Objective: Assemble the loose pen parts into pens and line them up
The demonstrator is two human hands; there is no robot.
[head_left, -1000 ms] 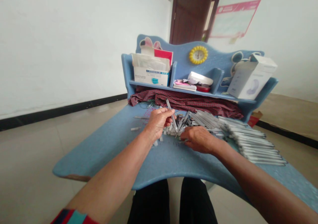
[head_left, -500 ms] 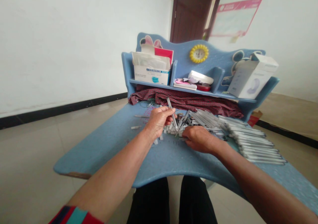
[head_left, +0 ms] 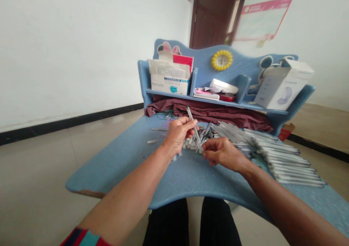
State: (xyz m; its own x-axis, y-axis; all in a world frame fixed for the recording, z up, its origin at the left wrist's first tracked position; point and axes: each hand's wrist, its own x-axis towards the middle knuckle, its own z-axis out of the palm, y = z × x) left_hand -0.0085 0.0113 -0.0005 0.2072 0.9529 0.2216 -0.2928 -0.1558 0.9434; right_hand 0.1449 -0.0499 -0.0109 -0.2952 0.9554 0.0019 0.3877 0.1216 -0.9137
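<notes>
My left hand (head_left: 180,131) pinches a clear pen barrel (head_left: 193,121) between thumb and fingers, its top leaning to the left. Close to the barrel's lower end is my right hand (head_left: 221,152), thumb and forefinger pressed together. A small pale piece seems to show at those fingertips, too small to name. Behind both hands lies a heap of small white and clear pen parts (head_left: 190,143), partly covered by the fingers. To the right, many pens with dark tips (head_left: 293,162) lie side by side in a stack, beside more clear barrels (head_left: 230,131).
The blue desk (head_left: 117,162) carries a raised shelf with a mask box (head_left: 169,84), a white carton (head_left: 283,87) and a yellow clock (head_left: 221,60). Checked red cloth (head_left: 218,113) is bunched beneath the shelf. One loose white piece (head_left: 152,142) lies left of my hands.
My right hand has risen from the desk surface to the barrel's lower end. My left hand keeps hold of the barrel. The whole view has shifted slightly.
</notes>
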